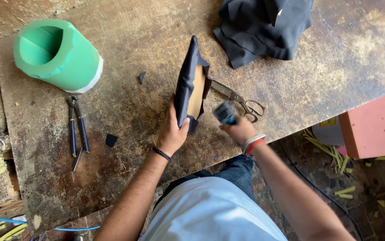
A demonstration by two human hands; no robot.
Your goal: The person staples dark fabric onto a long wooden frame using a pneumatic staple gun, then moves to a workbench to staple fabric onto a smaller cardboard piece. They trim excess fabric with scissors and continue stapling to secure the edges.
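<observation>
The left hand is gripping the lower end of a dark navy fabric-covered piece, fingers and thumb clamped around its edge, and is holding it upright on its long side above the worn wooden workbench; a tan inner face is showing on the side turned toward the other hand. The right hand is closing around a small blurred tool with a blue body, its tip sitting just beside the lower corner of the fabric-covered piece; the blur is hiding what kind of tool it is. A dark band is circling the left wrist, and white and red bands are circling the right. Just behind the right hand, a pair of metal scissors is lying flat on the workbench, blades pointing toward the held piece. A heap of dark fabric is lying at the far edge, well apart from both hands. To the left, a green foam form with a hollow opening is resting on its side, and blue-handled pincers are lying near it. Small dark fabric scraps are lying scattered on the wood between the pincers and the left hand. A pink foam block is sitting off the bench at the right.
</observation>
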